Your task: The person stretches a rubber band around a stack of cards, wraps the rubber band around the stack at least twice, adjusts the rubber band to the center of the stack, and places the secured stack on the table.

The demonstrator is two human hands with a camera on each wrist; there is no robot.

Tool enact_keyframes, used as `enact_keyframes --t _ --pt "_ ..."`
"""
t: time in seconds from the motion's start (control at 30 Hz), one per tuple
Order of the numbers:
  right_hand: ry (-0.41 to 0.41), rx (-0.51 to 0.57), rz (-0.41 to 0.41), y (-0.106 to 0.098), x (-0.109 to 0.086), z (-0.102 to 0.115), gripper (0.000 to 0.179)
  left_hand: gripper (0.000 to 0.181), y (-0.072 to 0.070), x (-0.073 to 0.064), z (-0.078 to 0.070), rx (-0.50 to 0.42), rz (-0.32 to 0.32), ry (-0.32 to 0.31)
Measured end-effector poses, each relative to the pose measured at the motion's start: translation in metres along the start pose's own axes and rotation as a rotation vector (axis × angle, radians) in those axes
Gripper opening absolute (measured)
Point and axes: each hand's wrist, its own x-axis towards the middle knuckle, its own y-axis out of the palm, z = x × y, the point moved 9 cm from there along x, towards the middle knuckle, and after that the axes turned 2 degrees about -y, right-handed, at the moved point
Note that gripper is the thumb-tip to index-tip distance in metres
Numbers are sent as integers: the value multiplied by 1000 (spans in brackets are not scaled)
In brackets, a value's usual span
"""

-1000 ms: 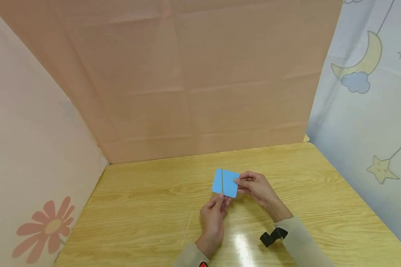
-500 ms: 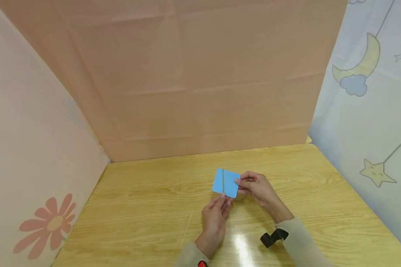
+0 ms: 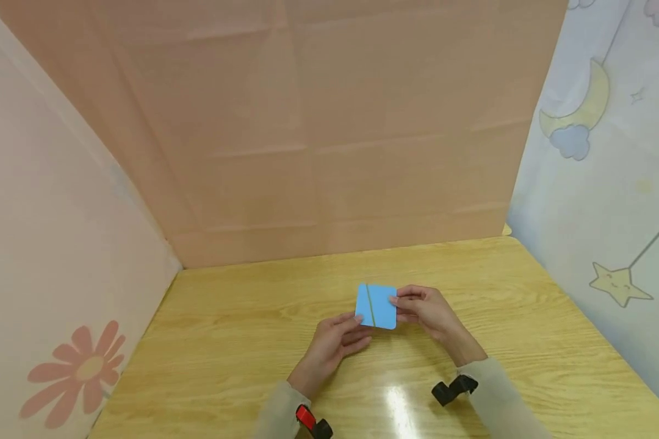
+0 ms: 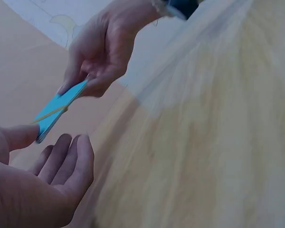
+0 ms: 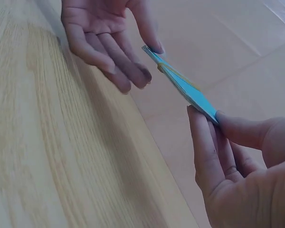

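A thin stack of square blue cards (image 3: pixel 383 308) with rounded corners is held above the table. A yellowish rubber band (image 3: pixel 370 303) runs slantwise round it, near its left side. My right hand (image 3: pixel 436 314) pinches the stack's right edge, thumb on top and fingers beneath, as the right wrist view confirms. At the lower left corner, the thumb of my left hand (image 3: pixel 329 347) touches the stack. The other left fingers lie below, relaxed and apart from the cards (image 4: pixel 61 107) in the left wrist view. The stack's underside is mostly hidden.
The wood-grain table (image 3: pixel 241 341) spreads beneath both hands. A tan cloth backdrop (image 3: pixel 307 152) rises at its far edge. Patterned cloths, one with a flower (image 3: pixel 88 369) and one with a star (image 3: pixel 619 283), hang at the sides. Each wrist wears a black strap mount (image 3: pixel 453 389).
My left thumb has shifted from the band at the bottom edge to the lower left corner, and that wrist swung left. The stack has turned slightly, and the band now slants. The right hand keeps its pinch.
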Motion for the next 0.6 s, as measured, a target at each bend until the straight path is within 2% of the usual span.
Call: enact_keyframes --t 0.23,0.33,0.5,0.6 --pt "14 -2 22 5 0 -3 18 45 -15 8 -13 108 -15 4" --pt "21 -1 28 7 1 -4 19 44 -18 10 -18 157 3 20" --pt "24 -16 37 9 3 -5 20 41 -23 16 -21 176 39 29" --pt "24 -24 54 11 5 -7 20 39 -27 20 -22 172 30 36"
